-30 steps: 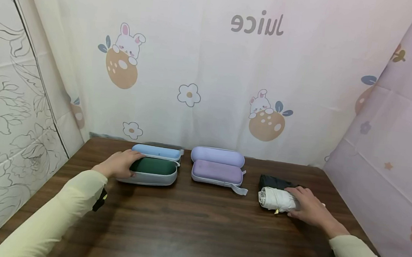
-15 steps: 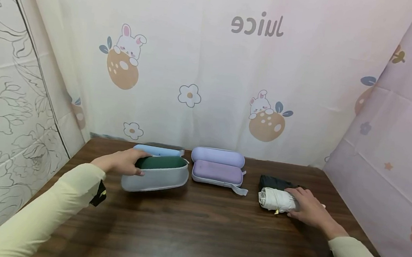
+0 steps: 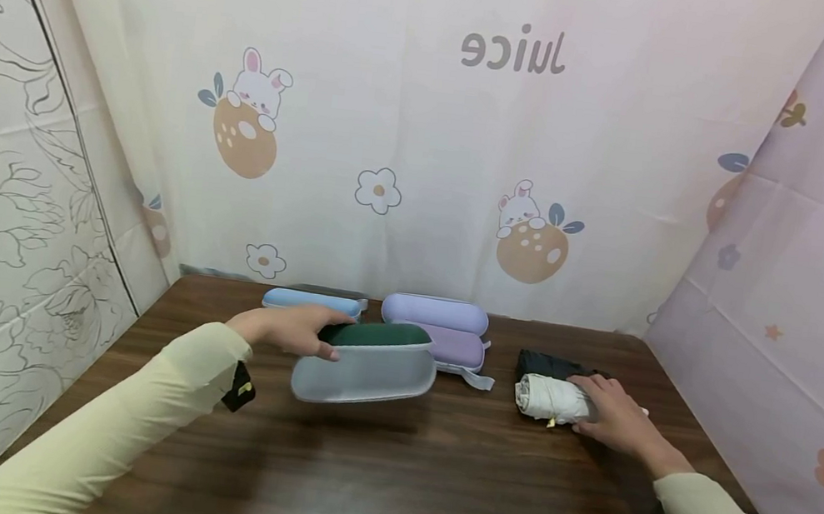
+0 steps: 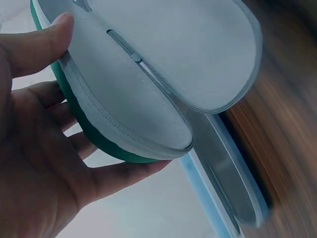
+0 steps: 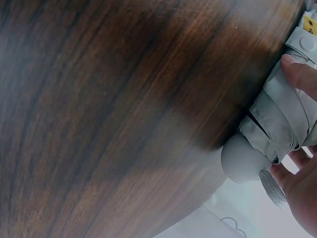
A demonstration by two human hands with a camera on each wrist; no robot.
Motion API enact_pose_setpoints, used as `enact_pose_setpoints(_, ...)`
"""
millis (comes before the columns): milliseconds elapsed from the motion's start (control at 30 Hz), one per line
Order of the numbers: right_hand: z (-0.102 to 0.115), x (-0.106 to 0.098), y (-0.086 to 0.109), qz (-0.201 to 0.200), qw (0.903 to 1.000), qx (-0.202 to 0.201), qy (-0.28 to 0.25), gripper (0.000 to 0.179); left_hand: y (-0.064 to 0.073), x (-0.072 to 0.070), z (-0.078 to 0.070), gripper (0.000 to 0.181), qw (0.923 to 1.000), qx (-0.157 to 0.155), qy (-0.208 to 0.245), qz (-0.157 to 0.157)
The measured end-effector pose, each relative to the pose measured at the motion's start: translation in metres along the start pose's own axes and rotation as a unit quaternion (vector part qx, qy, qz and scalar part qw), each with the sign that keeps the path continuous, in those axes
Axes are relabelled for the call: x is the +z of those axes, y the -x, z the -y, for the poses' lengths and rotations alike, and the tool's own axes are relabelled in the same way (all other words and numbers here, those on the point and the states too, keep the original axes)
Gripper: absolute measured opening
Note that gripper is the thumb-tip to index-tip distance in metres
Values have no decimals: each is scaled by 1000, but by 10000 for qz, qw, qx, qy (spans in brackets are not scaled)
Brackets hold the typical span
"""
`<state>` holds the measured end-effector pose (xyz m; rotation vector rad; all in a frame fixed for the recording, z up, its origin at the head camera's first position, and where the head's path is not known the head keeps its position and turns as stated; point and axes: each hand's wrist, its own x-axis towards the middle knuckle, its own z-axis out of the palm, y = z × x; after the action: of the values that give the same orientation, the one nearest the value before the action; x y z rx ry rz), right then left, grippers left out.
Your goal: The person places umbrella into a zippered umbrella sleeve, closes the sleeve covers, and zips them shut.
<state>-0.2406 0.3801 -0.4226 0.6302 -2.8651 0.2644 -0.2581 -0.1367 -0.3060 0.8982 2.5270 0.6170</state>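
My left hand (image 3: 295, 328) holds a green zip case with grey sides (image 3: 365, 376) raised and tilted over the table. In the left wrist view, the thumb lies on the rim of the zip case (image 4: 114, 99) and the fingers reach round its green shell; a zipper runs down its grey surface. At the right, my right hand (image 3: 618, 413) grips a folded white umbrella (image 3: 551, 397) lying on the table. The right wrist view shows the thumb across its fabric, near the umbrella's rounded grey handle (image 5: 242, 158). A dark rolled umbrella (image 3: 547, 364) lies right behind it.
A light blue case (image 3: 312, 302) sits at the back left of the brown wooden table (image 3: 397, 473). Lavender case (image 3: 436, 313) and purple case (image 3: 458, 348) stand at the back middle, the purple one partly covered by the green case. Printed curtains (image 3: 396, 121) hang behind.
My left hand has lifted the green zip case off the table, tilted it and carried it rightward, in front of the purple case. The right hand and white umbrella have stayed in place.
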Motion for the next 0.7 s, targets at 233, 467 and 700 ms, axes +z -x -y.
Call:
enact_pose_setpoints(233, -2, 2, 1, 38, 10000, 37, 84, 70, -27, 17, -24, 58, 9995, -109, 55, 305)
enact_pose_setpoints(467, 1, 0, 1, 48, 9999, 34, 160, 69, -55, 38, -38, 61, 9972, 44, -36, 750)
enact_pose_setpoints(700, 3, 0, 0, 26, 9997, 47, 245, 68, -71, 54, -50, 60, 9952, 89, 27, 979)
